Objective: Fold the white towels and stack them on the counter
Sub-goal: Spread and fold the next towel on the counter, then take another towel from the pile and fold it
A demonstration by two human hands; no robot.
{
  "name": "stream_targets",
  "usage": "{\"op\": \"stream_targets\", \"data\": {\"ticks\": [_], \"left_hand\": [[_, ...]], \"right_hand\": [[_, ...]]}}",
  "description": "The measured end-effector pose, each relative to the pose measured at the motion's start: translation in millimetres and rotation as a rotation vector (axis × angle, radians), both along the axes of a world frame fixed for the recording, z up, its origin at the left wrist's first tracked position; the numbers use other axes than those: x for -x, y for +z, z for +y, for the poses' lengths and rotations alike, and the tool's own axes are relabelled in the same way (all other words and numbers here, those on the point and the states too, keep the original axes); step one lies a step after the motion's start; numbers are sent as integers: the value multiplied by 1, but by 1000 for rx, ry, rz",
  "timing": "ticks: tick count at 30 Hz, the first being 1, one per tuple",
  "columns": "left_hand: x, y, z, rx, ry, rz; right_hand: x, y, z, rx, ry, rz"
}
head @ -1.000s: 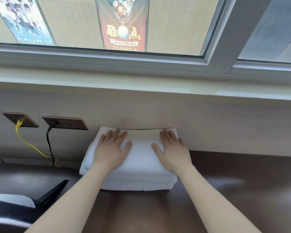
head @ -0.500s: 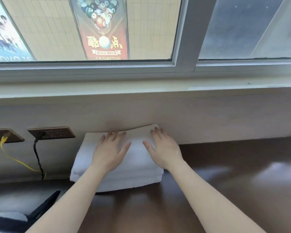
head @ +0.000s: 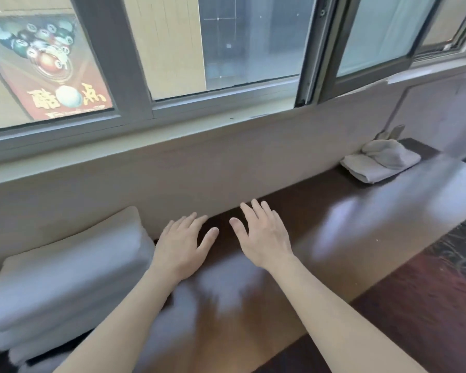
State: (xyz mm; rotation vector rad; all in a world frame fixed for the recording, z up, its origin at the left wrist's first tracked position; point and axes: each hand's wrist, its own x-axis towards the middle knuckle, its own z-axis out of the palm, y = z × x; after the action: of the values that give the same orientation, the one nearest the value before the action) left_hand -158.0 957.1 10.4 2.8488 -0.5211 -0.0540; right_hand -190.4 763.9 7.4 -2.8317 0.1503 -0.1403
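White terry cloth, head view: a stack of folded towels (head: 65, 278), rectangular and soft-edged, lies at the left end of the dark, glossy wood-grain counter (head: 361, 224), its far edge against the pale wall panel (head: 226, 168). The left hand (head: 180, 246) is held palm-down just beside the stack's right edge, the right hand (head: 264, 238) next to it over bare counter. Both hands' fingers (head: 258, 214) are straight and spread, holding nothing; contact with the counter cannot be told. Well apart, at the far right end, a second folded towel pile (head: 366, 170) carries a crumpled cloth (head: 390, 153). Above runs a grey metal window frame (head: 135, 76), with a billiard-ball poster (head: 49, 68) behind the glass.
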Motion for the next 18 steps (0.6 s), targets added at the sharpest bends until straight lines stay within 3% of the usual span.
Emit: {"op": "stream_targets", "data": {"ticks": [6,11,18], "left_hand": [[36,10,-152,-67,-124,34],[84,21,-291,-40,-265,45],[94,28,-423,44,-294,65]], "right_hand": [[89,-3,-138,-74,-120,80],[159,5,-273,-21,-259,104],[177,27,-393,-31,-375,72]]}}
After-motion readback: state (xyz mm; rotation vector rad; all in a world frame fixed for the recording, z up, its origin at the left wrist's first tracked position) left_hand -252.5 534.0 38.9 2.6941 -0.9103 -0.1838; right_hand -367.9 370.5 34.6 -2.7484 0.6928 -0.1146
